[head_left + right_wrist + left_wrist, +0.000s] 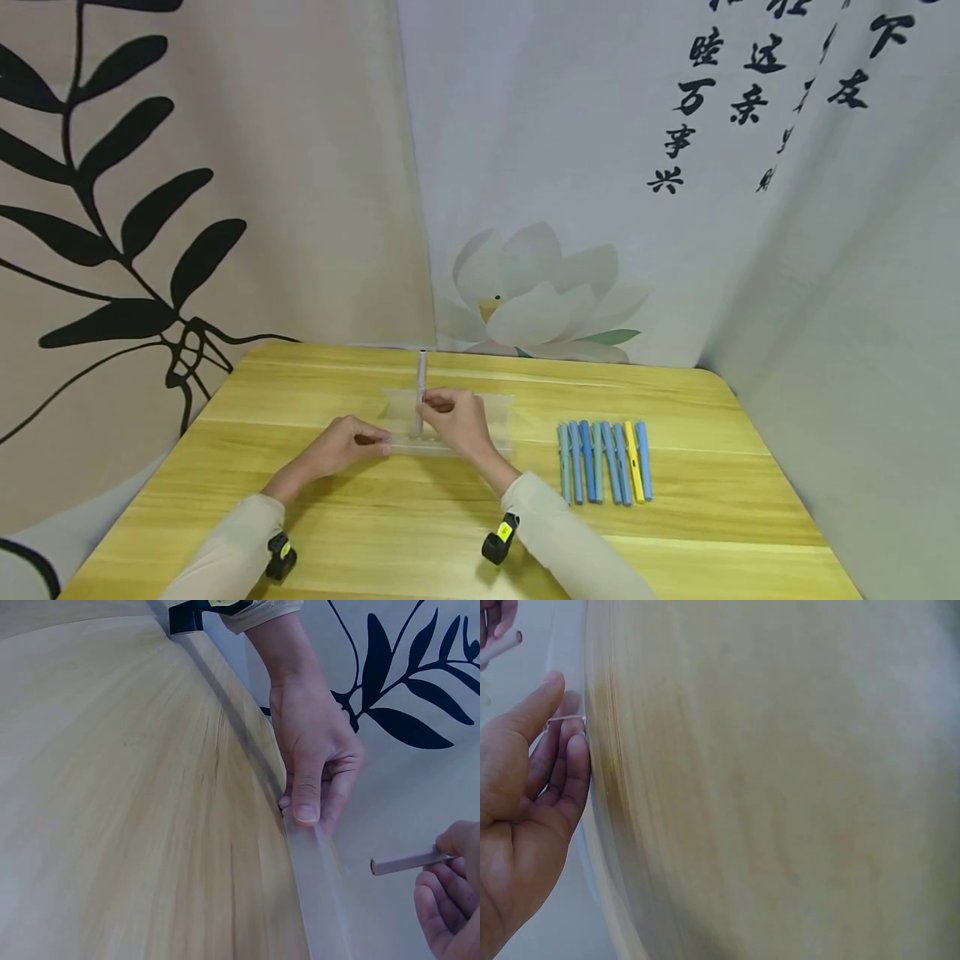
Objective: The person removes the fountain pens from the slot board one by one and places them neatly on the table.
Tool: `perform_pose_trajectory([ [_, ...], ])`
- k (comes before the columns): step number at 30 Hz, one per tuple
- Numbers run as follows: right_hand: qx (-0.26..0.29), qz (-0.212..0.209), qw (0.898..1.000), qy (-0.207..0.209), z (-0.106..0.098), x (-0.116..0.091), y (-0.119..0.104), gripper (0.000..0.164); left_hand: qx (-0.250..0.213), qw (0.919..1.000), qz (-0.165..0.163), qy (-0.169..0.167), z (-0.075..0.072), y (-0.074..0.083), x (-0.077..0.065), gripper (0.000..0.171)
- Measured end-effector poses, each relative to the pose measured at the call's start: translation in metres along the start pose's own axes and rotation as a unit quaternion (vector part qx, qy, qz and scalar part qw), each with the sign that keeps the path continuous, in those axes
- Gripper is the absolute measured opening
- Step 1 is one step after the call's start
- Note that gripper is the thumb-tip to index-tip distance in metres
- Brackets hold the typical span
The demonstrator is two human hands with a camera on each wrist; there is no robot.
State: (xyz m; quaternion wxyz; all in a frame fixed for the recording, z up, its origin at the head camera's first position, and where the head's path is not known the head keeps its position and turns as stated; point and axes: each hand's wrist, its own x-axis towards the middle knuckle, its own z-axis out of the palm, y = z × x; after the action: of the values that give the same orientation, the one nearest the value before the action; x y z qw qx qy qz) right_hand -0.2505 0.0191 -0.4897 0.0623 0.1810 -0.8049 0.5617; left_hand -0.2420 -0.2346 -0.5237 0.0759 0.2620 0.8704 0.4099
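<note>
A clear plastic case point(498, 421) with a raised back panel stands in the middle of the wooden table. My left hand point(341, 448) grips its left front end between thumb and fingers, as the left wrist view shows closely. Over the case, my right hand point(461, 423) pinches a pale pinkish pen point(422, 371) that stands upright. The pen's lower end overlaps the case's front part in the head view. From the right wrist view, the same pen point(405, 862) shows its round end, and the case's frosted edge point(319, 885) runs down from the left fingers.
Right of the case, several capped pens point(587, 462) in green, blue and one yellow lie side by side on the table point(720, 500). Printed curtains point(322, 208) hang behind the table's back edge. Each wrist wears a black strap camera point(498, 542).
</note>
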Motion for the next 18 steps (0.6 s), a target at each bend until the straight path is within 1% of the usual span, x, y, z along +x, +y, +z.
perform_pose_trajectory([
  [4,-0.002,-0.002,1.000,0.002,-0.009,-0.004,-0.003,0.020,-0.004,1.0000,0.004,-0.001,0.000,0.000,0.000,0.033],
  [8,0.000,0.005,1.000,0.001,-0.018,-0.008,-0.004,0.020,-0.011,0.9999,0.004,0.000,0.000,-0.001,0.000,0.032],
  [13,0.002,0.007,1.000,0.002,-0.031,-0.016,-0.005,0.021,-0.013,0.9999,-0.001,0.001,0.001,0.000,-0.001,0.033],
  [18,-0.004,0.012,1.000,0.011,-0.045,-0.021,-0.006,0.022,-0.015,0.9999,-0.005,-0.003,0.000,0.001,-0.001,0.034],
])
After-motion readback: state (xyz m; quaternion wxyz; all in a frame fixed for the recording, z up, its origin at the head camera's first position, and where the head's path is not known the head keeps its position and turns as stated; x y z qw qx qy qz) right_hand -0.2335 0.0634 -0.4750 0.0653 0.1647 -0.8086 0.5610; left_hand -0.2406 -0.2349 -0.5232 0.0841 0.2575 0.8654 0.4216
